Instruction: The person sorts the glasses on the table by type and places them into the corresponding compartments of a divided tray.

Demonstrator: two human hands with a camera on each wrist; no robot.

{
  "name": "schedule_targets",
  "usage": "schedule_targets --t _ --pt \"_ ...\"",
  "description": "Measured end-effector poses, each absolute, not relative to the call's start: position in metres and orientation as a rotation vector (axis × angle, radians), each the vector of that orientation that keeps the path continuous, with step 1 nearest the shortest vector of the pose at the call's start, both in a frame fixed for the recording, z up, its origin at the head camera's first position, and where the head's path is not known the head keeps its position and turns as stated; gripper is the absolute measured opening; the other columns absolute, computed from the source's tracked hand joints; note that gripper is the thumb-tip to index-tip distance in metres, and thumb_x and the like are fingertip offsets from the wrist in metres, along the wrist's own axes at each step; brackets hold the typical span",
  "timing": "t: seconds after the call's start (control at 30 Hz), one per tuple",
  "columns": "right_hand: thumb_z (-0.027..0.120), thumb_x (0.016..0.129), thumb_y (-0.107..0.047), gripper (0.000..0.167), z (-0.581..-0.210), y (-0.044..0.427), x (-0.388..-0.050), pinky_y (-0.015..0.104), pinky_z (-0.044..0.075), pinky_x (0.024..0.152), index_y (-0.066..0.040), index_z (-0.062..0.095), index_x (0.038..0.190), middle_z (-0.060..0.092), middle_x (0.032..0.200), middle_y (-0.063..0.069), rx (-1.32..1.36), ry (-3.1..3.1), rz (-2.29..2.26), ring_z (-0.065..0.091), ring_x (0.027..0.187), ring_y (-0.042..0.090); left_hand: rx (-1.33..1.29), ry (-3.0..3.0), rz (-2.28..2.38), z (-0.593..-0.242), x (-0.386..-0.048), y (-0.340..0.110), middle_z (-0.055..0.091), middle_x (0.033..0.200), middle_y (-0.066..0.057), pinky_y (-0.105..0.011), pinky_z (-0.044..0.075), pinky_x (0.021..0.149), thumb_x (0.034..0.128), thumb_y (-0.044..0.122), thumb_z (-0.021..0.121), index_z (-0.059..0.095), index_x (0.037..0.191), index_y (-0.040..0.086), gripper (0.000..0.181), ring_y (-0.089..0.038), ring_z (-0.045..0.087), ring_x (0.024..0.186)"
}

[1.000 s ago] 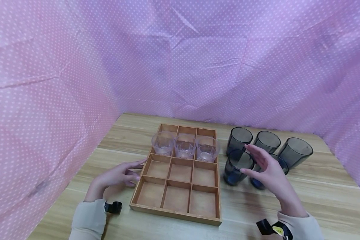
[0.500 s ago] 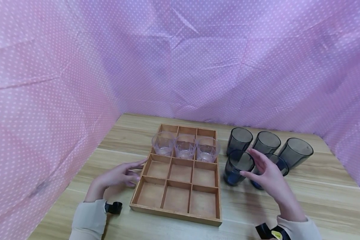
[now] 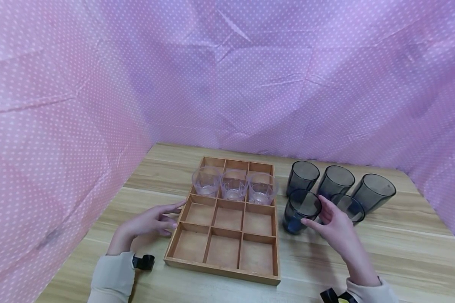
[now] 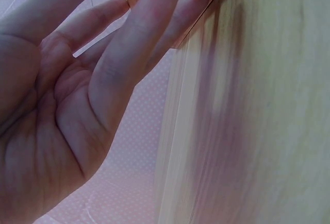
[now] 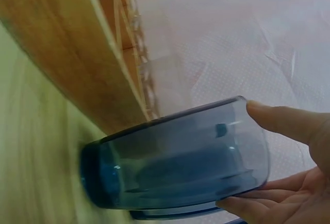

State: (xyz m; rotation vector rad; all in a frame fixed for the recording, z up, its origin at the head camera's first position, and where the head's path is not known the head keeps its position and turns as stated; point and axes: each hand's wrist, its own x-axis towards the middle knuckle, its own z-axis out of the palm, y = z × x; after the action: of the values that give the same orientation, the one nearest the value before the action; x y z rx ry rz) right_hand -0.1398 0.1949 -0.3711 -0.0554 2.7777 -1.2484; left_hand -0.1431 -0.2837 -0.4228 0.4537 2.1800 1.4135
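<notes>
My right hand (image 3: 337,227) is around a smoky blue drinking glass (image 3: 301,212), which stands upright on the table right of the tray. In the right wrist view, the thumb lies at the rim of this tinted glass (image 5: 180,157) and the fingertips are on its other side. My left hand (image 3: 151,221) touches the left side of a divided wooden tray (image 3: 221,275) with its fingers extended. The left wrist view shows that hand (image 4: 77,95) with its fingertips at the wooden side. Clear glasses (image 3: 206,183), three in a row, sit in tray compartments.
Several more smoky glasses stand behind and right of the held one, including a back-left glass (image 3: 303,176), a back-middle glass (image 3: 336,181) and a tilted-looking glass (image 3: 373,191). A pink dotted cloth (image 3: 250,84) encloses the wooden table (image 3: 413,244).
My right hand has come down and leftward onto the near dark glass, its thumb and fingers closing in on the sides. The left hand and tray stay put.
</notes>
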Motion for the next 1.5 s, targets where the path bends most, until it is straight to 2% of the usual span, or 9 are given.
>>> schedule_targets --t 0.53,0.93,0.97,1.07,1.17,1.23,1.33,1.43,1.5 --pt "0.080 0.081 -0.025 0.088 -0.380 0.176 -0.138 0.043 0.043 0.107 0.006 0.029 0.145 0.043 0.146 0.030 0.087 2.875 -1.338 0.044 0.134 0.041 0.439 2.169 1.421 -0.423 -0.144 -0.284 0.019 0.151 -0.041 -0.036 0.059 0.087 0.0936 0.019 0.062 0.016 0.155 0.006 0.077 -0.045 0.051 0.124" --pt "0.086 0.073 -0.027 0.080 -0.386 0.172 -0.137 0.042 0.051 0.097 0.003 0.047 0.136 0.061 0.129 0.024 0.094 3.018 -1.368 0.058 0.120 0.038 0.443 2.174 1.410 -0.423 -0.144 -0.285 0.019 0.151 -0.040 -0.038 0.059 0.088 0.0944 0.018 0.061 0.016 0.155 0.008 0.076 -0.045 0.051 0.124" --pt "0.086 0.073 -0.027 0.079 -0.386 0.171 -0.137 0.040 0.052 0.096 0.002 0.048 0.135 0.061 0.128 0.023 0.108 3.022 -1.373 0.059 0.119 0.037 0.442 2.175 1.410 -0.423 -0.144 -0.285 0.020 0.151 -0.040 -0.038 0.059 0.088 0.0945 0.018 0.061 0.016 0.155 0.009 0.076 -0.046 0.050 0.124" --pt "0.087 0.071 -0.027 0.077 -0.387 0.171 -0.136 0.016 0.055 0.088 0.000 0.051 0.133 0.063 0.127 0.022 0.133 3.023 -1.395 0.059 0.118 0.036 0.439 2.180 1.408 -0.423 -0.144 -0.285 0.020 0.151 -0.040 -0.039 0.059 0.088 0.0947 0.018 0.061 0.016 0.155 0.010 0.076 -0.046 0.049 0.125" --pt "0.087 0.070 -0.028 0.075 -0.388 0.171 -0.134 -0.005 0.043 0.075 -0.002 0.054 0.131 0.064 0.125 0.021 0.148 3.034 -1.412 0.060 0.116 0.033 0.437 2.177 1.410 -0.423 -0.143 -0.285 0.020 0.151 -0.040 -0.039 0.059 0.088 0.0948 0.018 0.061 0.016 0.155 0.010 0.076 -0.046 0.049 0.125" --pt "0.088 0.069 -0.028 0.073 -0.387 0.171 -0.133 -0.008 0.036 0.071 -0.003 0.055 0.130 0.065 0.124 0.019 0.151 3.053 -1.410 0.061 0.112 0.027 0.439 2.176 1.410 -0.422 -0.143 -0.285 0.019 0.151 -0.040 -0.040 0.059 0.088 0.0951 0.018 0.061 0.016 0.155 0.010 0.076 -0.047 0.049 0.125" --pt "0.088 0.068 -0.030 0.073 -0.385 0.172 -0.132 -0.007 0.036 0.069 -0.004 0.057 0.129 0.067 0.120 0.019 0.153 3.107 -1.382 0.062 0.093 0.003 0.437 2.173 1.413 -0.422 -0.142 -0.284 0.019 0.151 -0.040 -0.041 0.059 0.089 0.0952 0.018 0.061 0.016 0.156 0.011 0.075 -0.048 0.049 0.125" --pt "0.089 0.067 -0.029 0.073 -0.380 0.173 -0.131 -0.005 0.037 0.068 -0.004 0.057 0.128 0.067 0.118 0.019 0.138 3.136 -1.387 0.047 0.081 -0.017 0.435 2.176 1.411 -0.421 -0.142 -0.284 0.019 0.152 -0.039 -0.041 0.058 0.089 0.0953 0.018 0.061 0.016 0.156 0.011 0.075 -0.048 0.049 0.126" --pt "0.089 0.067 -0.028 0.074 -0.376 0.173 -0.130 -0.005 0.038 0.068 -0.004 0.057 0.129 0.067 0.118 0.019 0.121 3.137 -1.407 0.042 0.078 -0.022 0.432 2.175 1.411 -0.421 -0.142 -0.284 0.019 0.152 -0.039 -0.041 0.058 0.089 0.0953 0.018 0.061 0.016 0.156 0.011 0.075 -0.047 0.049 0.126"
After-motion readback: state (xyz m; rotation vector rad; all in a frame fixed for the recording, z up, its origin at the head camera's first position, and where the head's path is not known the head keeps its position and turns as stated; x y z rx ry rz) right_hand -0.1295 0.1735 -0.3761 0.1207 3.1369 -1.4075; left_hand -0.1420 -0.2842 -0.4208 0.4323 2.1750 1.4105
